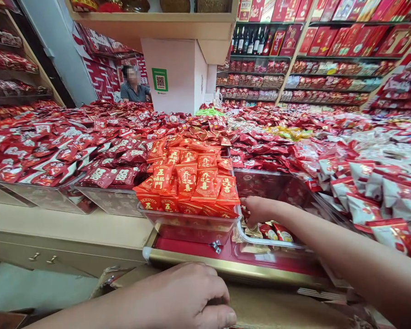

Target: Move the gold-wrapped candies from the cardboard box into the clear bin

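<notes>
My right hand [255, 211] reaches in from the right, over a low clear bin [270, 242] that holds a few red-and-gold wrapped packets [276, 231]. Its index finger stretches to the right side of a clear bin [192, 227] heaped with orange-red packets [192, 180]; its other fingers point down, apart. I cannot tell how firmly it touches that bin. Low in the foreground, my left hand [198, 292] has curled fingers and the thumb alongside them, over brown cardboard [270, 306]. What it holds, if anything, is hidden.
Bins of dark red packets [113, 169] line the counter [71, 224] to the left. White-and-red packets [373, 192] fill the right side. A white pillar [178, 87] stands behind, and a person [133, 89] is at the back left. Gold trim [233, 265] edges the red ledge.
</notes>
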Demonstrator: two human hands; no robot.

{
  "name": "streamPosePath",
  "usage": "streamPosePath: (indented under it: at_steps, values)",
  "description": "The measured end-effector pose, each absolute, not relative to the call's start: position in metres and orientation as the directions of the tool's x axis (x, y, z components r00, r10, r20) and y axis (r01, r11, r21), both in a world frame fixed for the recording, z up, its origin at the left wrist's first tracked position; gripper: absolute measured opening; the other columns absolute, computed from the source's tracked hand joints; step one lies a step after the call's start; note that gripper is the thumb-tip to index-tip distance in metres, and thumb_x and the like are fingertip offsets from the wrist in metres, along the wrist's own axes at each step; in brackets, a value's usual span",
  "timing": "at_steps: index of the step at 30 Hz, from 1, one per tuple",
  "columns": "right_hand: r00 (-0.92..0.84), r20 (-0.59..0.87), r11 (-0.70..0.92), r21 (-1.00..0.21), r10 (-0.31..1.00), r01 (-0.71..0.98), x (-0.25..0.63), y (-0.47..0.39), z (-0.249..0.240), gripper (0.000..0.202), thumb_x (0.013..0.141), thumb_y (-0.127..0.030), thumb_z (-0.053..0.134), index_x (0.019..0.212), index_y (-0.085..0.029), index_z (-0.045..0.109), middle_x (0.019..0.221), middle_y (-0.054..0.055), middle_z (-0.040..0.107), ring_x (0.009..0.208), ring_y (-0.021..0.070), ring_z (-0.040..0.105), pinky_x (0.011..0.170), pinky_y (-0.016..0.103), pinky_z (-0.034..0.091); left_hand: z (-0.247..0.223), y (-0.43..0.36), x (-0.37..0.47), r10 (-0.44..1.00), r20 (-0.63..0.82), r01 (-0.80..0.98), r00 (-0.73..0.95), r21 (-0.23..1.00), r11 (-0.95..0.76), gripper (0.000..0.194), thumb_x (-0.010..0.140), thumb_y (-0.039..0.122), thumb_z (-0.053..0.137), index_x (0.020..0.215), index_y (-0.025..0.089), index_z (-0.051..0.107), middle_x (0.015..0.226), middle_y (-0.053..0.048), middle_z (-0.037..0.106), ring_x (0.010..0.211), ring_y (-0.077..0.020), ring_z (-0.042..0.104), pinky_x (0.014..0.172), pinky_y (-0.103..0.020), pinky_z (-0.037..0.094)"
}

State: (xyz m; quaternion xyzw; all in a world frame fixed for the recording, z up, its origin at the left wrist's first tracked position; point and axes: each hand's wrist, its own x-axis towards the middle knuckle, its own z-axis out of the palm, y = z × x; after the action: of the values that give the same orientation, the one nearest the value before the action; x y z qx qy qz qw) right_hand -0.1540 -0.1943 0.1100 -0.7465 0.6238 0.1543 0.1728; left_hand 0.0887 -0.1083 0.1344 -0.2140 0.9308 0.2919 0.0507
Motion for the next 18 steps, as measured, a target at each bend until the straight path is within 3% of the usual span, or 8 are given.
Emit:
streamPosePath:
  at_steps: [4, 9, 13, 15, 18]
  values:
    - [0.226, -0.471, -0.183, -0.137, -0.853, -0.974, -0.154, -0.194, 0.108, 0.048, 0.050, -0.021, 0.064, 0.098, -0.019, 0.058, 0.093, 0.004, 0.064, 0.082, 0.0191, 0.058, 0.066, 0.024, 0.043, 0.135, -0.109, 0.089, -0.363, -0.220, -0.424, -0.905, 0.528, 0.736, 0.029, 0.083, 0.039, 0.038, 0.094, 0.024, 0.060, 0.086, -0.001, 0.065, 0.079, -0.0147, 0.058, 0.066, -0.022, 0.041]
    - [0.210, -0.536, -0.099, -0.229, -0.818, -0.968, -0.158, -0.192, 0.108, 0.046, 0.052, -0.020, 0.064, 0.097, -0.020, 0.058, 0.088, 0.000, 0.065, 0.079, 0.0168, 0.059, 0.064, 0.022, 0.043, 0.136, -0.108, 0.089, -0.357, -0.217, -0.417, -0.908, 0.533, 0.736, 0.030, 0.083, 0.039, 0.037, 0.094, 0.024, 0.061, 0.086, -0.002, 0.065, 0.079, -0.0151, 0.058, 0.066, -0.022, 0.040]
    - [0.176, -0.567, -0.062, -0.214, -0.805, -0.975, -0.157, -0.190, 0.113, 0.041, 0.052, -0.022, 0.066, 0.092, -0.017, 0.059, 0.089, 0.003, 0.064, 0.082, 0.0195, 0.059, 0.064, 0.023, 0.044, 0.135, -0.107, 0.089, -0.359, -0.212, -0.416, -0.909, 0.539, 0.732, 0.030, 0.084, 0.039, 0.037, 0.094, 0.024, 0.060, 0.086, -0.001, 0.065, 0.079, -0.0145, 0.057, 0.066, -0.022, 0.040]
    - [0.137, -0.567, -0.050, -0.166, -0.812, -0.985, -0.153, -0.187, 0.116, 0.058, 0.047, -0.023, 0.069, 0.102, -0.014, 0.054, 0.098, 0.008, 0.061, 0.089, 0.0237, 0.057, 0.068, 0.027, 0.045, 0.134, -0.107, 0.089, -0.362, -0.210, -0.416, -0.908, 0.538, 0.733, 0.030, 0.083, 0.039, 0.037, 0.093, 0.024, 0.060, 0.085, -0.001, 0.065, 0.079, -0.0142, 0.057, 0.066, -0.021, 0.040]
    - [0.077, -0.589, -0.094, -0.002, -0.804, -0.996, -0.146, -0.177, 0.116, 0.093, 0.041, -0.016, 0.071, 0.125, -0.011, 0.032, 0.121, 0.020, 0.045, 0.105, 0.0316, 0.048, 0.076, 0.033, 0.044, 0.134, -0.108, 0.088, -0.361, -0.211, -0.417, -0.908, 0.533, 0.736, 0.029, 0.084, 0.039, 0.037, 0.091, 0.023, 0.061, 0.084, 0.000, 0.064, 0.078, -0.0138, 0.057, 0.066, -0.021, 0.040]
